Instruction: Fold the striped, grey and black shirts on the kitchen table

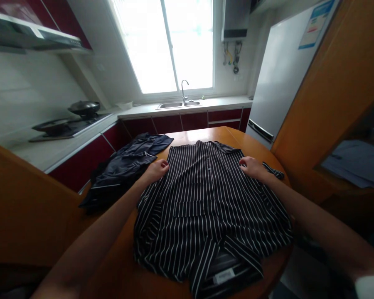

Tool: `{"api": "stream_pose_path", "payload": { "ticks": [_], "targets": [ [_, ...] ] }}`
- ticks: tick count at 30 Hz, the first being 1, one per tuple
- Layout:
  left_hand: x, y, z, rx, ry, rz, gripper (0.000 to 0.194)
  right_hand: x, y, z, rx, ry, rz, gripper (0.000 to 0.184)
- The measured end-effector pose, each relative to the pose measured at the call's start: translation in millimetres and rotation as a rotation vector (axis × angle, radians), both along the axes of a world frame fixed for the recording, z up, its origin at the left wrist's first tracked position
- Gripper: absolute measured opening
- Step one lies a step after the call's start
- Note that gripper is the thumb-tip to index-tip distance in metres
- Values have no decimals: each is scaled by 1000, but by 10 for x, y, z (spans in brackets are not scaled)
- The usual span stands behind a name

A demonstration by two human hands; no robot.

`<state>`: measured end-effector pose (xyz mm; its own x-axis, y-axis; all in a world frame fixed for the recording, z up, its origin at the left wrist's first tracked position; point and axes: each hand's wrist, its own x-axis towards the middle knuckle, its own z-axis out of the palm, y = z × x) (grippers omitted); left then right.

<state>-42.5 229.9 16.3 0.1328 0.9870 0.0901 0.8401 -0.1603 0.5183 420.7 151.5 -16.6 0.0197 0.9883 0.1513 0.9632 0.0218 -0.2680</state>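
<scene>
A black shirt with white stripes [202,195] lies spread front side up on the table, its collar [237,253] toward me and its hem at the far end. Buttons run down its middle, and a pale label [223,275] shows inside the neck. At the shirt's left edge near the hem, my left hand [158,170] has its fingers curled closed on the cloth. Opposite it, my right hand [253,167] pinches the right edge. The exact fingertip contact is small and partly hidden. A striped sleeve end [273,170] sticks out beyond my right wrist.
Dark folded clothes [121,170] are piled on the table's left side. The wooden table [252,143] has a rounded edge. Beyond it stand a counter with a sink [171,105], a stove with a lidded pan [84,109], and a fridge [283,70] at right.
</scene>
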Motion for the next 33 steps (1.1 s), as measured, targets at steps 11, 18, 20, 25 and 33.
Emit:
{"api": "stream_pose_path", "payload": {
  "ticks": [11,18,20,25,33],
  "targets": [
    [114,1721,-520,-2,-88,329,34,141,1386,-443,30,-3,-182,53],
    [185,2265,-738,-28,-204,399,36,182,1792,-577,73,73,-222,27],
    [186,2339,-763,-18,-247,395,39,222,1909,-569,91,122,-275,25],
    [164,2435,-791,28,-354,338,44,434,2174,-528,102,235,-503,37],
    [101,2328,-861,80,-475,197,36,302,2190,-576,222,193,-578,37]
  ]
}}
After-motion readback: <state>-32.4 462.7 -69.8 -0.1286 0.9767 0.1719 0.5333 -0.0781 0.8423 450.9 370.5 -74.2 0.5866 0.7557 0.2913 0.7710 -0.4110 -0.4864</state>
